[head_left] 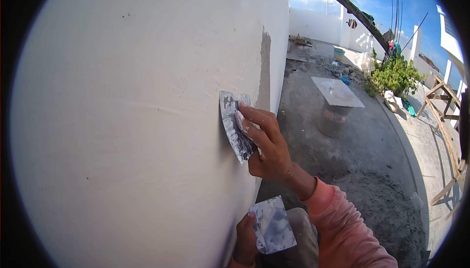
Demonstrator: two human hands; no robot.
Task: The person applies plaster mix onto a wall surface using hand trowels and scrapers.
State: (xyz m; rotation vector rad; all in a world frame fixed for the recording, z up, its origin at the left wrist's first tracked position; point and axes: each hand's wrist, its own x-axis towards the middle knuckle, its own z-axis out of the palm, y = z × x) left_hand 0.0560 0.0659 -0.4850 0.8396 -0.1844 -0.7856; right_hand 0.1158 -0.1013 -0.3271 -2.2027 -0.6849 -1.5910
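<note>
My right hand (pixel 268 143) grips a thin metal scraper blade (pixel 236 126) smeared with white and grey paste, its left edge against the white wall (pixel 122 121). Two fingers lie across the blade, and white paste marks the fingertips. To the right of the blade, a strip of bare grey surface (pixel 264 72) shows near the wall's edge. Low in the view, my left hand (pixel 246 236) holds a second flat plate (pixel 273 225), coated with white and grey paste, by its left side, with the thumb on top.
A dark bucket (pixel 332 123) with a white board (pixel 338 91) on top stands on the grey floor (pixel 362 155). Farther back are a leafy bush (pixel 395 76), rubble and a small bucket (pixel 339 54). Wooden trestles (pixel 443 99) stand at right; a dark beam (pixel 342 1) slants overhead.
</note>
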